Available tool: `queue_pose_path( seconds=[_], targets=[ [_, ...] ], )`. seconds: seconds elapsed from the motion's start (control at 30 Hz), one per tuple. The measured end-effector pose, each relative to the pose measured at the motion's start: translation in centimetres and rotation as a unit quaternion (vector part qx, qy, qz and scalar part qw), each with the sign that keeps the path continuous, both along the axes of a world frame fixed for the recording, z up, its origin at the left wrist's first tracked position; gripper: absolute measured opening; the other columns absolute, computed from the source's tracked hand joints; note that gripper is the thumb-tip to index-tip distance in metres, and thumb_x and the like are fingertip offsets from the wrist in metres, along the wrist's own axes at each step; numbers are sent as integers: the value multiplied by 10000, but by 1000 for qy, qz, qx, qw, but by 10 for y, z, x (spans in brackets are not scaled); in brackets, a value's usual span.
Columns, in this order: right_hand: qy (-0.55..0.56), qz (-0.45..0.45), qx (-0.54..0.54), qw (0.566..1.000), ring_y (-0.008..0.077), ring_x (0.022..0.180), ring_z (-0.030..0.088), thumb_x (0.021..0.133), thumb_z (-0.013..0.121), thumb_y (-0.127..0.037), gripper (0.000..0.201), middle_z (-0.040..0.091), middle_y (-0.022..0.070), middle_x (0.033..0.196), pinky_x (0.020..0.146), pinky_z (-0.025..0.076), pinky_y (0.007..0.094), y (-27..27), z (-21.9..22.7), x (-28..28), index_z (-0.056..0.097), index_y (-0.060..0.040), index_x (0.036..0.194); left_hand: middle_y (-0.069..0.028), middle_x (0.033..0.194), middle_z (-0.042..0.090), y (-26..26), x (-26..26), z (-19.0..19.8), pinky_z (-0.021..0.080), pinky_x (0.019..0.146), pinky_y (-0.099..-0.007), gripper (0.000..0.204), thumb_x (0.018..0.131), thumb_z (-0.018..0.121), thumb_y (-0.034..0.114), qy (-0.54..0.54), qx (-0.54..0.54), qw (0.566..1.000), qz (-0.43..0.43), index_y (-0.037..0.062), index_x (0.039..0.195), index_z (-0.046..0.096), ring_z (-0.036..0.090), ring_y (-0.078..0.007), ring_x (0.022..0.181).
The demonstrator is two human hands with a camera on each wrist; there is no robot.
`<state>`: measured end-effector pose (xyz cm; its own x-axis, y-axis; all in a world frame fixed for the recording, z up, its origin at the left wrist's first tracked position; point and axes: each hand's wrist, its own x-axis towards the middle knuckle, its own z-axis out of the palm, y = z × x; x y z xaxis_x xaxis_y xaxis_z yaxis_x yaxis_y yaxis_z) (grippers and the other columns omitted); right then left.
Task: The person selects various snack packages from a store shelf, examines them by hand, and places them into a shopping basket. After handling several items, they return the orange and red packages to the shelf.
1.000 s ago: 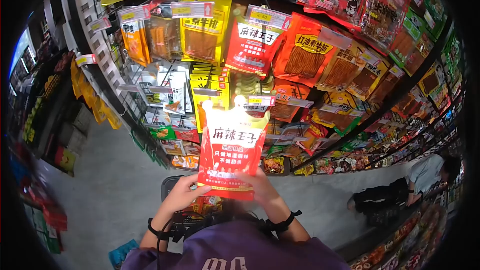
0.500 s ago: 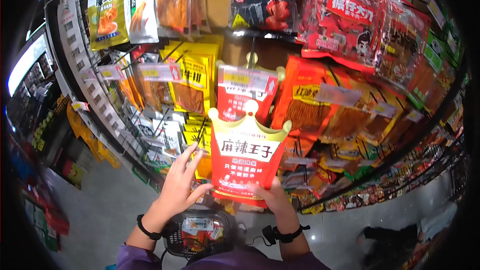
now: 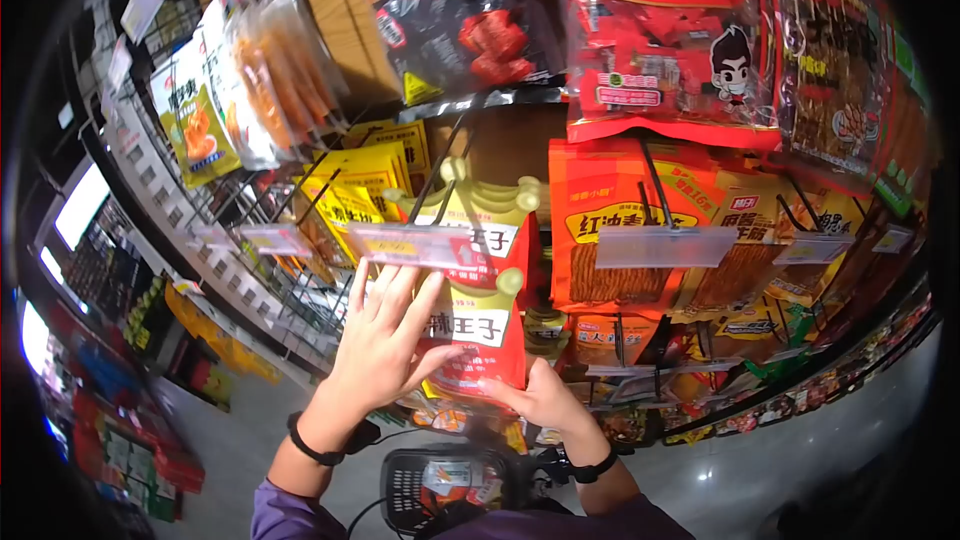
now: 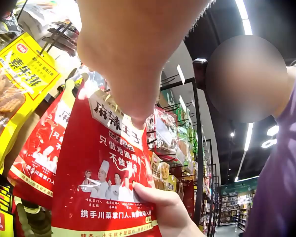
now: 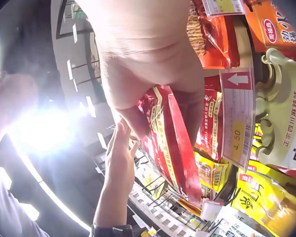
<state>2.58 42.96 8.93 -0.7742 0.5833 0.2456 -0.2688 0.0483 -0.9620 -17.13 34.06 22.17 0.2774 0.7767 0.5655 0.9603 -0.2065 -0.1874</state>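
A red packet with a crown-shaped top (image 3: 478, 330) is upright in front of the rack, with a matching packet (image 3: 490, 230) hanging behind and above it. My right hand (image 3: 548, 400) pinches the held packet at its lower right, thumb on its front. In the left wrist view the thumb lies on the packet's printed front (image 4: 108, 163). My left hand (image 3: 385, 340) has its fingers extended upward at the price tag (image 3: 410, 244), over the packet's left side; whether the fingertips touch the tag is unclear. The right wrist view shows the packet's lower edge (image 5: 170, 143) in the right hand.
Orange packets (image 3: 610, 230) hang to the right, yellow packets (image 3: 350, 185) to the left, and large red bags (image 3: 670, 50) above. Metal hooks and plastic price tags jut from the rack. A black basket (image 3: 400, 490) holding packets is below, near my body.
The left hand has let go of the packet and moved up to the price tag. The right hand has brought the packet close to the rack. The head view has moved nearer the shelves.
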Motion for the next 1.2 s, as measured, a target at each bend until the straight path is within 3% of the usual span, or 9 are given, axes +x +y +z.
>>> queue_pose_path(
  seconds=[0.1,0.17,0.4,0.53,0.63,0.8,0.93,1.1,1.2],
  targets=[
    [1,-71,147,987,278,987,715,934,706,-200,375,731,156,1116,849,541,382,12,4,-3,642,-34,1264,-224,1457,453,8,-5,-12,232,1160,-641,854,839,741,527,40,20,999,17,-16,1439,470,406,-409,1383],
    [-12,-113,168,979,240,911,728,908,724,-137,303,740,165,1053,822,547,342,13,15,-5,678,14,1167,-242,1406,470,14,-11,-21,221,1148,-672,911,815,753,564,56,42,997,21,-60,1413,466,424,-419,1339],
    [5,-59,120,991,205,856,684,911,729,-134,303,736,149,1011,788,534,352,28,11,-2,670,28,1160,-286,1381,509,22,-16,-29,258,1102,-665,872,836,708,599,89,65,994,4,-64,1360,495,475,-471,1280],
    [26,-32,81,996,305,914,691,906,726,-163,366,708,182,1027,823,530,380,33,9,1,656,-28,1239,-280,1467,483,29,-19,-27,269,1111,-622,782,850,662,617,92,37,995,7,-11,1308,579,455,-439,1342],
    [46,-25,102,993,192,859,678,910,727,-120,304,736,151,1016,773,531,342,38,8,-5,662,24,1169,-272,1469,488,30,-24,-33,233,1148,-595,771,867,624,645,97,43,994,20,-16,1264,607,436,-422,1363],
    [46,-33,173,983,301,764,658,907,741,-159,290,680,167,882,707,522,366,38,17,-1,677,8,1136,-288,1478,438,24,-29,-46,197,1140,-648,864,911,574,665,77,89,993,-15,-36,1406,474,410,-443,1373],
    [17,-18,211,977,255,783,677,906,752,-185,314,696,138,911,702,528,345,43,11,2,688,-40,1177,-282,1534,273,14,-40,-63,200,1116,-710,983,929,553,661,73,129,988,-45,0,1557,187,327,-539,1380],
    [-30,32,187,981,266,814,712,884,767,-184,337,723,120,950,735,560,344,51,25,-5,701,-75,1196,-342,1559,199,18,-41,-59,170,1134,-728,970,967,497,633,98,154,983,-27,-35,1572,137,233,-571,1426],
    [67,-42,251,965,286,871,734,880,760,-162,303,745,132,1028,774,581,352,54,8,-13,717,-75,1167,-282,1607,215,22,-45,-66,157,1175,-682,898,957,482,639,60,169,984,-3,78,1598,197,193,-540,1474]
  ],
)
